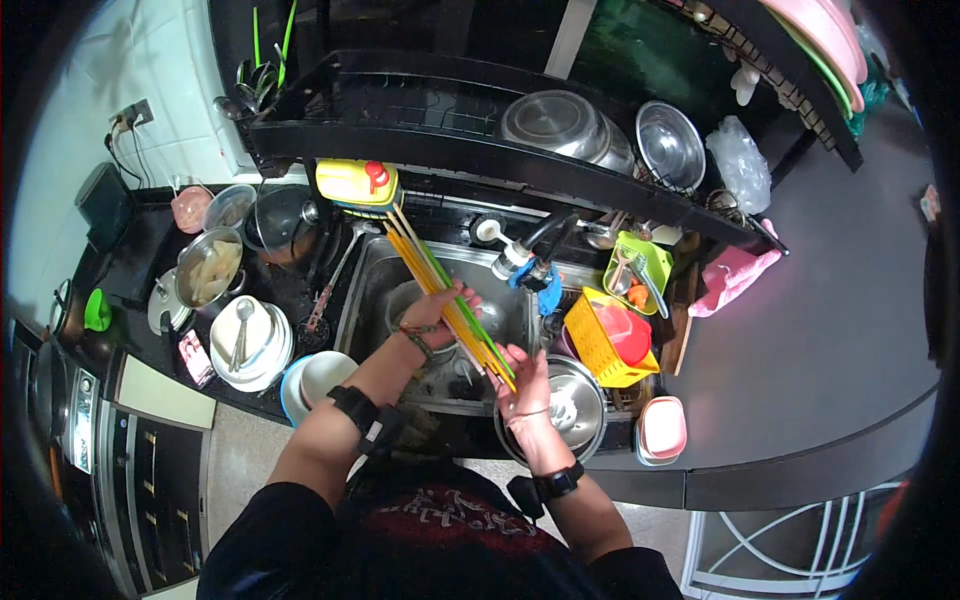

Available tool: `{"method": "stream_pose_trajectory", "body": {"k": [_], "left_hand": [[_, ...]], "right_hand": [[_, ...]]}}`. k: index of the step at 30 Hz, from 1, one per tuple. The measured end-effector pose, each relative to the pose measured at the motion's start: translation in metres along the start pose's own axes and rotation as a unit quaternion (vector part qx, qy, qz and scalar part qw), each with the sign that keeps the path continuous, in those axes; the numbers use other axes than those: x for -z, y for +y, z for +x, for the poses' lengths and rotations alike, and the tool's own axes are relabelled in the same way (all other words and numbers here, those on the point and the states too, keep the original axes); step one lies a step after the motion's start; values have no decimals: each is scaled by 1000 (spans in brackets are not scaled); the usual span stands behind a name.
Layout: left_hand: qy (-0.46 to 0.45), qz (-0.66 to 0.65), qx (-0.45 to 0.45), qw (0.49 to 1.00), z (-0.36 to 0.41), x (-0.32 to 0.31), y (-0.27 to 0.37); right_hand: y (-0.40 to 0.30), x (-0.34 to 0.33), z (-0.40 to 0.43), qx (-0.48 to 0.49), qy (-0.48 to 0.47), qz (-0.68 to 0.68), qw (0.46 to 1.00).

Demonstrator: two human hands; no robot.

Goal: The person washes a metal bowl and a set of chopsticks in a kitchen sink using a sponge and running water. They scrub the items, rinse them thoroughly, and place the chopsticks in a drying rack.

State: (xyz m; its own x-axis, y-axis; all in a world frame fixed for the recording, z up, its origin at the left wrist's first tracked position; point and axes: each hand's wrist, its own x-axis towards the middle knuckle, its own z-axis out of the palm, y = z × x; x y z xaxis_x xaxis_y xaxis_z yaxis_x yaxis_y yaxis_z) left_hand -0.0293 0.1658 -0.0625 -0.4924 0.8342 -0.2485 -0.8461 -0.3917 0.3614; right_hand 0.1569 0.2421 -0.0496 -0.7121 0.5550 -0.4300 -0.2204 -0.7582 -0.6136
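A bundle of yellow, green and pale chopsticks (pixel 422 262) slants across the sink from upper left to lower right. My left hand (pixel 441 311) grips the bundle around its middle. Against its lower ends, my right hand (pixel 527 379) is cupped, with its fingers curled about the tips. Below them is a stainless-steel sink (pixel 361 319), where a bowl is partly hidden by my left hand and forearm. A wide steel basin (pixel 589 409) stands just right of my right wrist and is partly covered by it.
A black faucet (pixel 551 232) reaches over the sink, under a black dish rack (pixel 450 146). On the left are stacked white plates (pixel 274 356), bowls (pixel 330 375) and a pot of food (pixel 208 270). A yellow basket (pixel 592 341) and stacked pink containers (pixel 664 427) stand on the right.
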Motion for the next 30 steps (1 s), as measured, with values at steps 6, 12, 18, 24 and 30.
{"method": "stream_pose_trajectory", "body": {"k": [6, 12, 18, 24, 30], "left_hand": [[-15, 35, 9, 999, -14, -25, -19], [-18, 38, 14, 999, -13, -21, -3], [-9, 25, 10, 1000, -11, -10, 19], [-24, 12, -9, 1000, 3, 18, 6], [16, 71, -109, 991, 1, 2, -11]], "right_hand": [[4, -30, 40, -16, -15, 44, 999], [1, -47, 32, -42, -60, 45, 996], [4, -22, -12, -138, -129, -122, 974], [37, -22, -25, -97, -115, -112, 982], [35, -29, -29, -133, -44, -79, 987]]}}
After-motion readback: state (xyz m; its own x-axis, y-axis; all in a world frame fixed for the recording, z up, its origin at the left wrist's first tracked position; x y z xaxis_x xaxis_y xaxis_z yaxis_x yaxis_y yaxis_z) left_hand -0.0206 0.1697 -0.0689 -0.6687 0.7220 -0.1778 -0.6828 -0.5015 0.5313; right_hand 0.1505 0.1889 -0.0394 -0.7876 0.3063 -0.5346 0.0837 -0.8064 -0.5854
